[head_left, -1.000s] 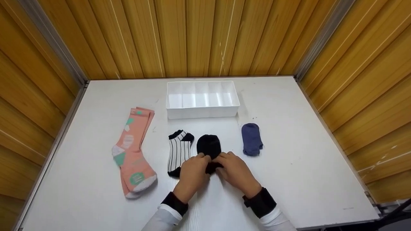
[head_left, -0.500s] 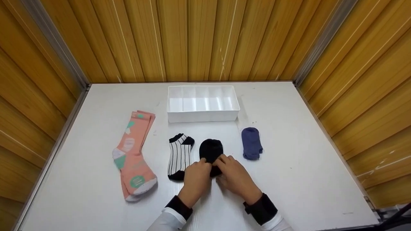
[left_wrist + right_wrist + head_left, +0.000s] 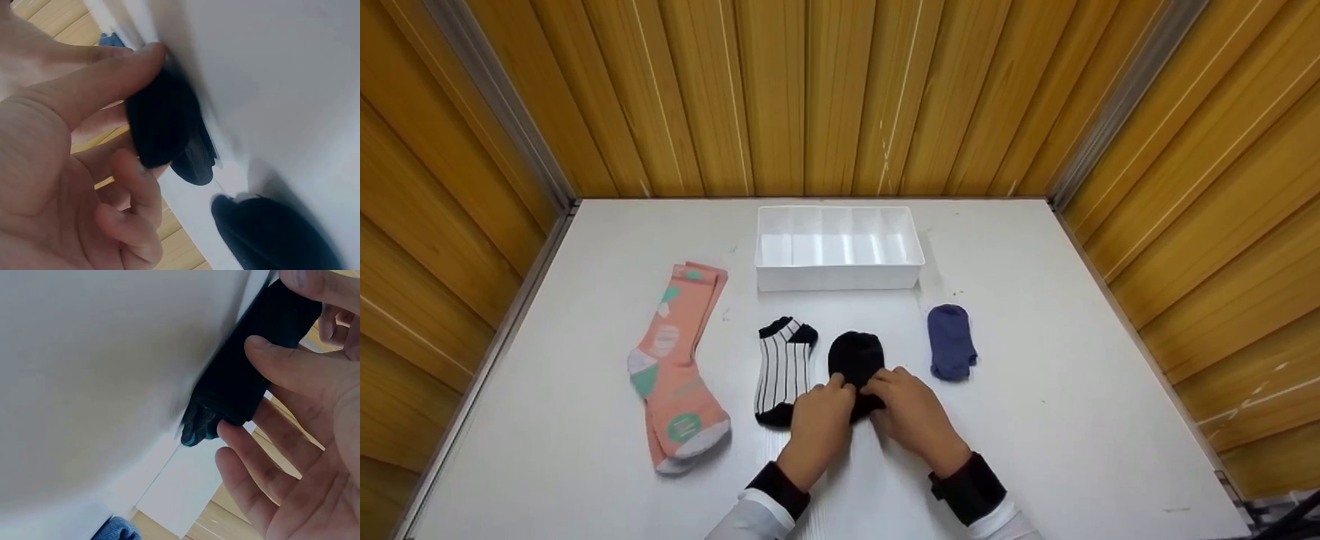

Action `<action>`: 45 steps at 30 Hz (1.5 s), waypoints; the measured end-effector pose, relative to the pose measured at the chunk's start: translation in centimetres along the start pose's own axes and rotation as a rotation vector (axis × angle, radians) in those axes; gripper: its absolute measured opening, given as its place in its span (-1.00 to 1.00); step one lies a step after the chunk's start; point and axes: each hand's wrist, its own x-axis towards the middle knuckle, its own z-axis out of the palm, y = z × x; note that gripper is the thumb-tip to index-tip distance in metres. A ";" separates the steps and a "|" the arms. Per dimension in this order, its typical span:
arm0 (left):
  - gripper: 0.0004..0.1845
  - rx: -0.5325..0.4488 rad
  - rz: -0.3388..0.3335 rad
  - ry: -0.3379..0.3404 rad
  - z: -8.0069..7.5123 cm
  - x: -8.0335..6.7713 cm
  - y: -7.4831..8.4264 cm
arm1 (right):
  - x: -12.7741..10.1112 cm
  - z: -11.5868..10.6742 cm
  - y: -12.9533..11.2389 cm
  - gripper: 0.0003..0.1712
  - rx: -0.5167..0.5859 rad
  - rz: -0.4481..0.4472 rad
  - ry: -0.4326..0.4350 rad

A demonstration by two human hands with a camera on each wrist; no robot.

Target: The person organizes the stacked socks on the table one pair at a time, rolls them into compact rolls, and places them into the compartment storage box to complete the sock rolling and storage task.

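A black sock (image 3: pixel 856 354), apparently one of a pair laid together, lies on the white table with its near end turned up. My left hand (image 3: pixel 821 421) grips the near end from the left, thumb along the fabric in the left wrist view. My right hand (image 3: pixel 913 414) holds the same end from the right. In the right wrist view the black sock (image 3: pixel 239 365) forms a thick folded band between thumb and fingers. Left of it lies a white striped sock (image 3: pixel 785 371) with black toe and heel, partly behind my left hand.
A white divided box (image 3: pixel 840 277) stands behind the socks. Long pink socks (image 3: pixel 679 367) lie at the left, and folded blue socks (image 3: pixel 950 341) at the right. Wood-patterned walls (image 3: pixel 840 97) enclose the table's back and sides.
The black sock and both hands have shifted slightly right, away from the striped sock. Both hands keep their grip on its near end. The head view has tilted up a little.
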 end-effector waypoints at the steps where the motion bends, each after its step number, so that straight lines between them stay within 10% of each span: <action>1: -0.82 0.009 0.002 0.009 0.0 0.0 0.1 | 0.0 0.0 0.0 -0.59 -0.006 0.001 -0.007; 45: -0.64 -0.182 -0.047 -0.166 -0.4 0.5 -1.1 | 0.2 0.2 0.5 -0.67 0.120 0.013 -0.071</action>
